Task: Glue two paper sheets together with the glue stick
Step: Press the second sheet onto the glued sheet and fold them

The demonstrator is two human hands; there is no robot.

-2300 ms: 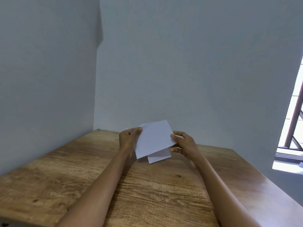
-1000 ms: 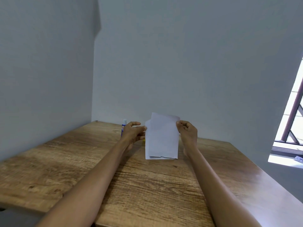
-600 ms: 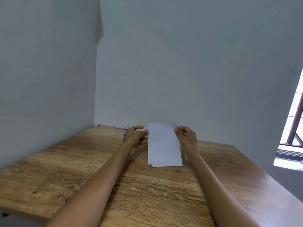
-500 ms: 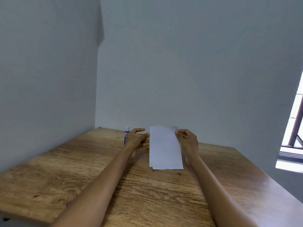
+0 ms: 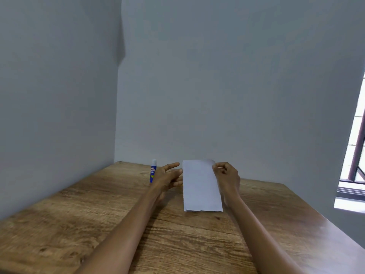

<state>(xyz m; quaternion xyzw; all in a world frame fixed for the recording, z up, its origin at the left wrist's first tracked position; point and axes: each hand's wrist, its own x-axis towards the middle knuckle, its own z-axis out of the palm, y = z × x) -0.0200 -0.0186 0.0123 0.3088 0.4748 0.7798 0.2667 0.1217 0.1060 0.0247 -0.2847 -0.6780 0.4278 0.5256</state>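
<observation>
Now hands [image 5: 227, 177] holding paper sheets [image 5: 200, 184], upright

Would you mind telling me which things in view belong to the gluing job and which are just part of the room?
For the job:
- paper sheets, stacked, far right corner pinched by the right hand
- glue stick, upright beside the left hand
- wooden table as work surface

Not part of it:
- window frame at the right
- grey walls
</observation>
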